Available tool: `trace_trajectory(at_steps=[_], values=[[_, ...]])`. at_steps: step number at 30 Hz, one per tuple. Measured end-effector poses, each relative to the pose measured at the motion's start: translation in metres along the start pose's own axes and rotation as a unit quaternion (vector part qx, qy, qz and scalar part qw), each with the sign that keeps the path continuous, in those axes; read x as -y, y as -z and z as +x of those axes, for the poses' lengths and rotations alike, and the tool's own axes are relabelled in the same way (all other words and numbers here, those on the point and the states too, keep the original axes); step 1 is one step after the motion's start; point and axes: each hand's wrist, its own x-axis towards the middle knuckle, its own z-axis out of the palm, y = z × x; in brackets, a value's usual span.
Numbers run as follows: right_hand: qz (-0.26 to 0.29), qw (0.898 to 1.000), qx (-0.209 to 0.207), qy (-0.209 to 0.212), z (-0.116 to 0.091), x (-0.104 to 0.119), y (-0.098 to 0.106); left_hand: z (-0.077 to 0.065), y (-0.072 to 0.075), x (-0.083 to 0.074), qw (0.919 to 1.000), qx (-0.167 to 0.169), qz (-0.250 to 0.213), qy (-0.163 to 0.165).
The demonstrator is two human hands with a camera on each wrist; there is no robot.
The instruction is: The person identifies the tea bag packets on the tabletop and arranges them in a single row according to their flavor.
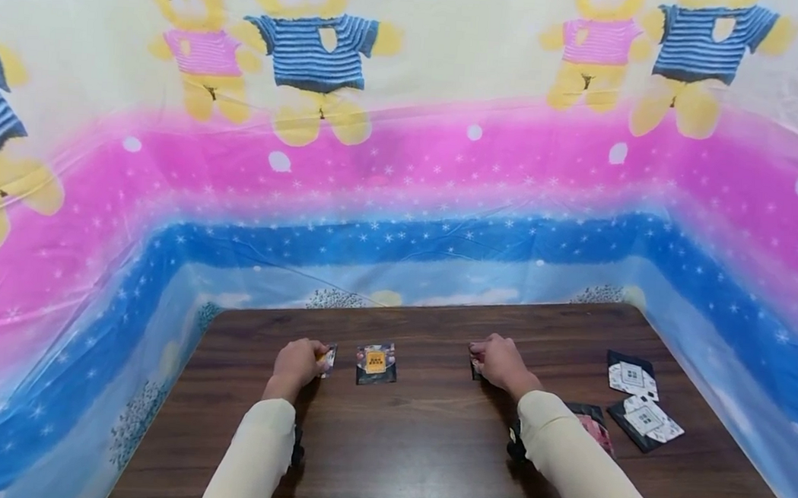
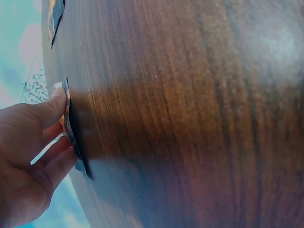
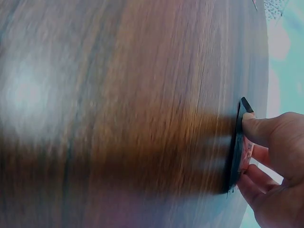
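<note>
My left hand (image 1: 298, 362) is at the far left of the table and holds a small flat packet (image 1: 327, 360) with a colourful print. In the left wrist view the thumb and fingers pinch this packet's edges, low over the wood. My right hand (image 1: 502, 363) grips a dark packet (image 1: 476, 365) near the table's far side. The right wrist view shows its black edge and a pinkish-red face between thumb and fingers; the hand covers much of it. Between the hands, nearer the left, lies a packet (image 1: 376, 363) with an orange label.
On the right lie two black-and-white packets (image 1: 631, 375), close together at an angle. A black packet with a pinkish-red print (image 1: 594, 427) is partly hidden by the right sleeve. Behind the brown wooden table (image 1: 400, 447) hangs a printed curtain (image 1: 410, 173) with bears.
</note>
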Motion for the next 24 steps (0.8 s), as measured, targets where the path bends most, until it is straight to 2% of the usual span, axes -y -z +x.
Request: trace_trajectory(at_steps=[8, 16, 24], values=[[0.010, 1.000, 0.000, -0.005, 0.003, 0.016, -0.006, 0.001, -0.002, 0.003, 1.0000, -0.005, 0.000, 0.001], [-0.006, 1.000, 0.006, 0.027, 0.008, 0.034, -0.014, 0.001, -0.001, 0.003, 1.0000, -0.001, 0.001, 0.004], [0.010, 0.999, 0.019, 0.028, 0.012, 0.051, -0.017, 0.001, -0.001, 0.004, 0.9999, -0.006, 0.005, -0.012]])
